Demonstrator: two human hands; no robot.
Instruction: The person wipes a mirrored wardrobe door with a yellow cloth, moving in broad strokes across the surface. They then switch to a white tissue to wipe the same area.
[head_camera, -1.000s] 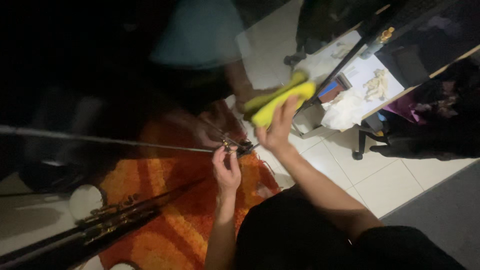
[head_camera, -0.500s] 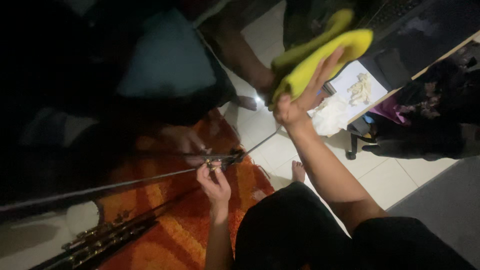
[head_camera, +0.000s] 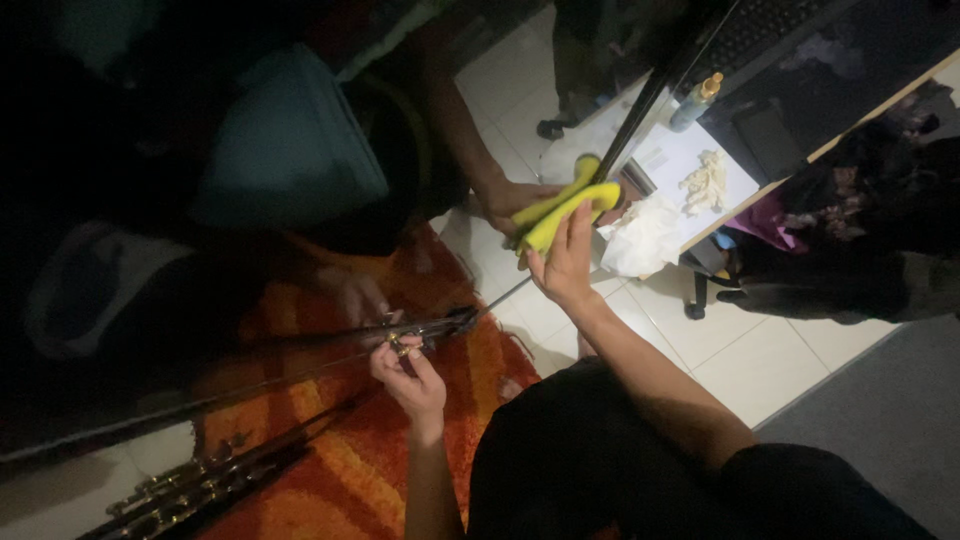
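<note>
Rod (head_camera: 500, 297), thin and dark, spans the orange rug (head_camera: 380, 440). Left hand (head_camera: 408, 375) pinches its brass fitting near centre; right hand (head_camera: 565, 262) clenches a yellow cloth (head_camera: 562, 208) around the far end, likely mid-wipe. Next stroke needs that near pinch steady.

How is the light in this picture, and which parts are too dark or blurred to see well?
Head view: dim overall; upper left almost black; the white floor tiles and yellow cloth are brightest. The right hand looks fairly sharp, the left hand darker, and the flute on the orange rug slightly blurred.
</note>
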